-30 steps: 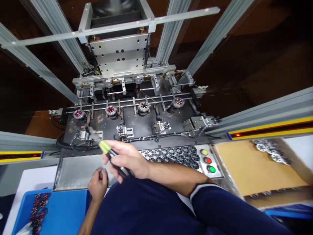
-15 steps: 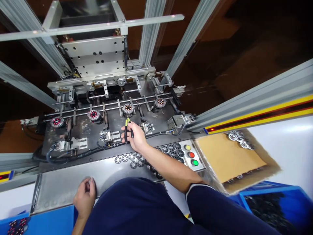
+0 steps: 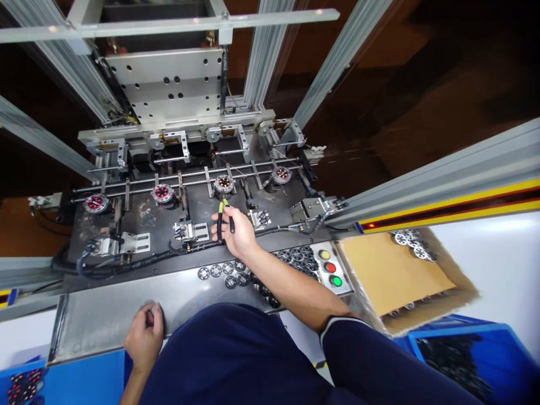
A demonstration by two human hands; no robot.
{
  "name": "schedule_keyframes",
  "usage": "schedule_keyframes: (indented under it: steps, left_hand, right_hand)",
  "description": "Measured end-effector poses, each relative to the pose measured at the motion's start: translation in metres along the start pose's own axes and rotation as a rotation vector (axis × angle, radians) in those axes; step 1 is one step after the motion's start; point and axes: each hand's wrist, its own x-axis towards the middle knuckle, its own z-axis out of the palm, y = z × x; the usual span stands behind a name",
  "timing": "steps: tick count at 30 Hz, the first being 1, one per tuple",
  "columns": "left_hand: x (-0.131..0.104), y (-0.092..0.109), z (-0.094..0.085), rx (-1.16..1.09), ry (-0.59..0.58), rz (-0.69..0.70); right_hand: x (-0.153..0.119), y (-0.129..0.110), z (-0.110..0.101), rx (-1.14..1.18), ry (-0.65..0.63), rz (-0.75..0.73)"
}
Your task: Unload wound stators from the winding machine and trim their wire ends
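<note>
The right hand [image 3: 237, 229] grips pliers [image 3: 220, 221] just beside a disc [image 3: 224, 183]; the left hand [image 3: 144, 336], fingers curled closed, is at the worktop [image 3: 101, 318]

Head-worn view, forward and down

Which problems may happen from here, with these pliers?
The green-and-black pliers might scratch the round dark disc with orange marks, close ahead of them. The bare right hand might be pinched if the silver metal mechanism beside it moves. The right forearm might knock the round silver-and-black parts near it.
</note>
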Motion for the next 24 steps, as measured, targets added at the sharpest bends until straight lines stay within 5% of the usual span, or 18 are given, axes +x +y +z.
schedule_keyframes:
  steps: [3, 6, 9, 11, 14, 17, 24]
  left_hand:
    - [0.0, -0.001, 0.001, 0.007, 0.003, -0.001]
    - [0.0, -0.002, 0.001, 0.012, 0.0, -0.004]
    - [-0.001, -0.003, 0.002, 0.015, -0.013, -0.011]
    - [-0.001, -0.004, 0.002, 0.022, -0.017, -0.022]
    - [0.0, -0.002, 0.001, 0.031, -0.017, -0.042]
    - [0.003, 0.003, -0.001, 0.027, -0.009, -0.057]
    - [0.008, 0.012, -0.004, 0.028, -0.016, -0.079]
  right_hand:
    - [-0.008, 0.0, 0.002, -0.002, -0.045, 0.0]
    - [-0.045, -0.009, -0.001, -0.033, -0.19, 0.083]
    - [-0.093, -0.034, -0.016, -0.068, -0.441, 0.179]
    - [-0.109, -0.057, -0.032, -0.077, -0.517, 0.092]
    - [-0.097, -0.089, -0.06, -0.142, -0.35, -0.096]
    - [-0.06, -0.108, -0.088, -0.204, -0.102, -0.104]
    - [-0.011, -0.106, -0.122, -0.189, 0.066, -0.088]
